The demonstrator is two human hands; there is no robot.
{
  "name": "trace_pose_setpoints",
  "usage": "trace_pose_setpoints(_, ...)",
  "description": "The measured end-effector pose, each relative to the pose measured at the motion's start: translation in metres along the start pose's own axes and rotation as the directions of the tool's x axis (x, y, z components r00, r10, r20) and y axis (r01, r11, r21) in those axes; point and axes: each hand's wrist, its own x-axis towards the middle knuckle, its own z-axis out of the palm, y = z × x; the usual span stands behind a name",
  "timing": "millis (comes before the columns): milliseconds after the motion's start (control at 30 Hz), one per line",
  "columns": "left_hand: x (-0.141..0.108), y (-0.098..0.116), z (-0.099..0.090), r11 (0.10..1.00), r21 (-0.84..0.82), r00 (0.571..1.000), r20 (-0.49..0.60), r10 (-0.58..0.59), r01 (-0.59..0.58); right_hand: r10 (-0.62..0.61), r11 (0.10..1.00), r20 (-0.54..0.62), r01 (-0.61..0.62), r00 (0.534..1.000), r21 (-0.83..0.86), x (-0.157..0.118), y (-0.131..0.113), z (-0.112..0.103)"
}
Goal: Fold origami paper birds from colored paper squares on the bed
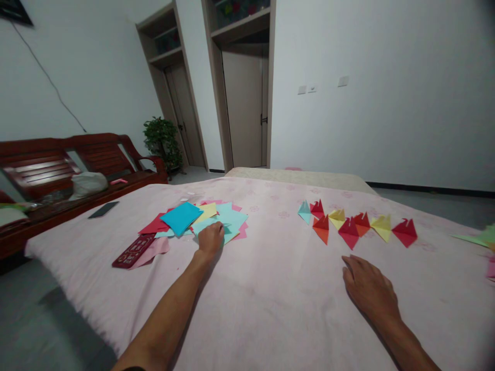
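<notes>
My left hand (pixel 211 239) is closed at the edge of a pile of coloured square papers (pixel 237 219). A small light blue folded paper (pixel 226 226) shows at its fingertips and blends with the sheets of the same colour beneath. A bright blue sheet (pixel 181 217) lies left of that hand, over red paper (pixel 152 225). My right hand (pixel 369 283) rests low over the cloth with its fingers stretched out, holding nothing. Just beyond it stand several folded paper cranes, among them a red one (pixel 349 233), a yellow one (pixel 382 226) and a light blue one (pixel 304 212).
A pink cloth (pixel 266 309) covers the wide surface. A dark red printed packet (pixel 133 252) and a phone (pixel 103 209) lie at left. Green folded paper (pixel 479 237) is at the right edge. Behind are a wooden bench (pixel 96 152), a plant (pixel 162 141) and doors (pixel 245 103).
</notes>
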Motion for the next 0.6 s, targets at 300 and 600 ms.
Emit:
trace_pose_setpoints(300,0.019,-0.045,-0.048,0.987,-0.103,0.934,-0.324,-0.153,0.126,-0.006,1.0,-0.003,0.006,1.0,-0.006,0.001,0.001,0.001)
trace_pose_setpoints(600,0.008,-0.053,-0.029,0.976,0.206,0.997,-0.026,0.073,-0.066,0.014,1.0,0.013,-0.014,1.0,-0.003,0.0,-0.002,-0.003)
